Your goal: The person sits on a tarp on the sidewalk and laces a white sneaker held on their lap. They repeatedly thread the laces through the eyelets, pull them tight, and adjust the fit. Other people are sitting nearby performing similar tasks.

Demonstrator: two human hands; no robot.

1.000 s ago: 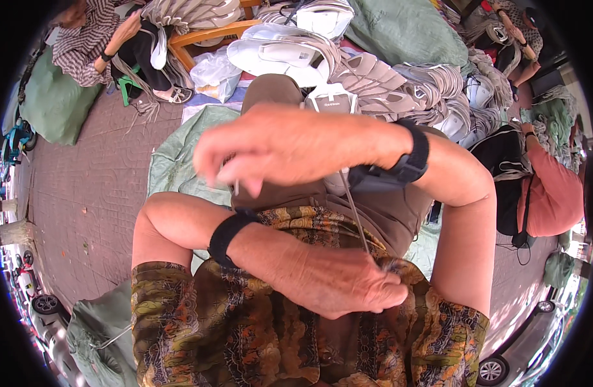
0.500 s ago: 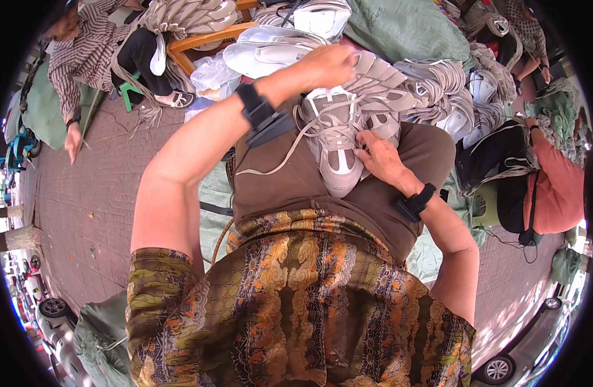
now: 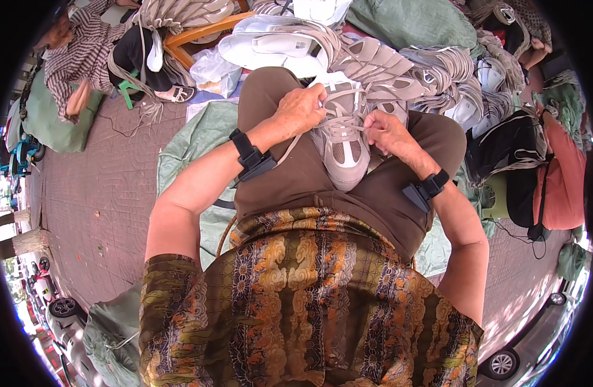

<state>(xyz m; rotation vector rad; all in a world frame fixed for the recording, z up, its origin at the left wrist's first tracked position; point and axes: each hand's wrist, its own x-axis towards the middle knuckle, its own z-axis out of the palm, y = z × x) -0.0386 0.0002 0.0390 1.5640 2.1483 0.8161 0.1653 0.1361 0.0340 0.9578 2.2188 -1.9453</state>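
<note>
The left grip (image 3: 301, 108) and right grip (image 3: 387, 133) are pinching lace (image 3: 359, 128); between them, the shoe (image 3: 345, 166) is looking partly laced, some threading seemingly remaining.

head view | left fisheye of head-worn pair | upright, looks down over shirt (image 3: 309, 290) onto trousers (image 3: 296, 175) | left hand (image 3: 300, 111), right hand (image 3: 388, 133) close, upper centre | car (image 3: 535, 340) far, lower right rim

Outdoors, in daylight around me
Reddish paving (image 3: 109, 200) spread to my left, sunlight (image 3: 506, 327) dappled the ground at my right, and a wooden frame (image 3: 207, 31) stood ahead.
</note>
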